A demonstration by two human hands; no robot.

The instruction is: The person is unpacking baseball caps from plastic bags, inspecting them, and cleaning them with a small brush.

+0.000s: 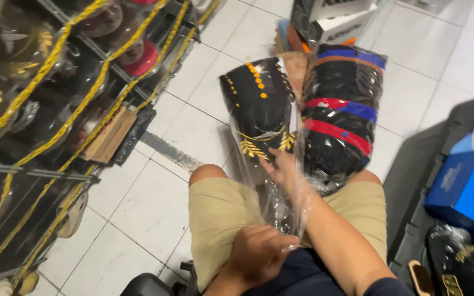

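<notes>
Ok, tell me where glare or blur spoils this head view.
Head view: glare streaks the clear plastic bag between the right hand and left hand; the rack of caps at left is motion-blurred; the floor tiles show soft sheen.

White tiled floor (138, 208) bears stacked cardboard boxes (330, 22) at far end and a dark mat (412, 181) at right.
</notes>
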